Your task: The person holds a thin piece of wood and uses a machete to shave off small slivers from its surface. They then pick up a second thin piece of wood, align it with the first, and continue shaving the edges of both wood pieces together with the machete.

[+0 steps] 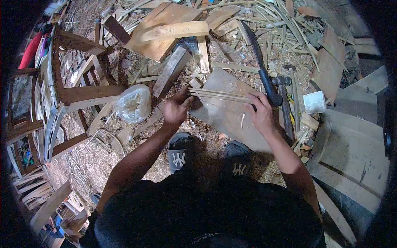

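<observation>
Several thin wooden strips (219,95) lie side by side in a bundle between my hands. My left hand (177,108) pinches their left ends with thumb and fingers. At the right ends, the fingers of my right hand (262,112) are closed round the same strips. Beneath them is a flat, dusty board (219,120) on the shavings. A small wood block (195,83) shows just beyond my left fingers. To the right of my right hand are a dark, long-bladed tool like a machete (264,77) and a hammer (282,80).
A clear plastic bag (133,104) and a squared timber block (173,71) lie to the left. Wooden frames (89,94) stand beyond the bag. Scrap boards (167,31) and loose strips cover the far floor. A white container (314,102) sits at right, near large panels (351,144).
</observation>
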The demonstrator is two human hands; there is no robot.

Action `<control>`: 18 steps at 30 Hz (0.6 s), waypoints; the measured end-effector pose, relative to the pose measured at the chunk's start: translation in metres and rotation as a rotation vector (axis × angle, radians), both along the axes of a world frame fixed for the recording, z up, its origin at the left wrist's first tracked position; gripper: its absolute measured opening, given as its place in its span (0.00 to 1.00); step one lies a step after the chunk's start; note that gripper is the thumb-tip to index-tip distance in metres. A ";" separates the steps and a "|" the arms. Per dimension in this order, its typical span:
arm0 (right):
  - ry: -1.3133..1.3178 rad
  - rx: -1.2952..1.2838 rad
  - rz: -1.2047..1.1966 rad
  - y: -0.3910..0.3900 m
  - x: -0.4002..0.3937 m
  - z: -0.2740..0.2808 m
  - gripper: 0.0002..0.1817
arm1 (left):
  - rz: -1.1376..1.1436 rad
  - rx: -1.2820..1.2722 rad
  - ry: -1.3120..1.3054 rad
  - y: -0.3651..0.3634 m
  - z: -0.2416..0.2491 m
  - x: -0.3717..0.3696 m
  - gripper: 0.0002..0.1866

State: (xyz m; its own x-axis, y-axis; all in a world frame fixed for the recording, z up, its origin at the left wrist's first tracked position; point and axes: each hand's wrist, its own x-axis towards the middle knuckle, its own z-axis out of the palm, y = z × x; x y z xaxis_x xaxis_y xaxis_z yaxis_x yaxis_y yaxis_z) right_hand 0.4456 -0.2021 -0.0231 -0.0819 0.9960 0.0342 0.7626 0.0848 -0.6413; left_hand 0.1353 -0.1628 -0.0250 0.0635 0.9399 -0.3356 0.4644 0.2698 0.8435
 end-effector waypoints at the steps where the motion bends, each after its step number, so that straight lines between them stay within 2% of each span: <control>1: 0.016 -0.026 -0.010 0.000 0.000 0.002 0.21 | 0.004 0.028 -0.004 -0.001 -0.001 0.001 0.29; 3: 0.027 -0.011 -0.003 0.000 0.001 -0.002 0.20 | 0.008 0.057 -0.007 -0.003 -0.010 0.000 0.29; 5: 0.040 0.003 0.004 0.000 0.003 -0.006 0.20 | 0.025 0.069 -0.268 -0.007 -0.030 -0.005 0.29; 6: 0.045 0.025 0.014 0.001 0.003 -0.007 0.20 | 0.024 0.069 -0.268 -0.006 -0.033 -0.005 0.29; 8: 0.049 0.045 0.022 0.001 0.004 -0.008 0.20 | 0.024 0.219 -0.118 -0.006 -0.038 -0.006 0.29; 9: 0.053 0.028 0.021 0.001 0.004 -0.007 0.19 | 0.022 0.218 -0.119 -0.003 -0.033 -0.007 0.29; 11: 0.053 0.008 0.018 0.001 0.005 -0.007 0.19 | -0.152 0.134 -0.063 0.007 -0.011 -0.007 0.28; 14: 0.037 -0.009 0.018 0.001 0.007 -0.008 0.19 | -0.175 0.088 0.028 0.012 0.003 -0.002 0.24; 18: 0.058 -0.003 0.030 0.004 0.007 0.001 0.19 | -0.303 0.237 0.160 0.020 -0.015 -0.015 0.20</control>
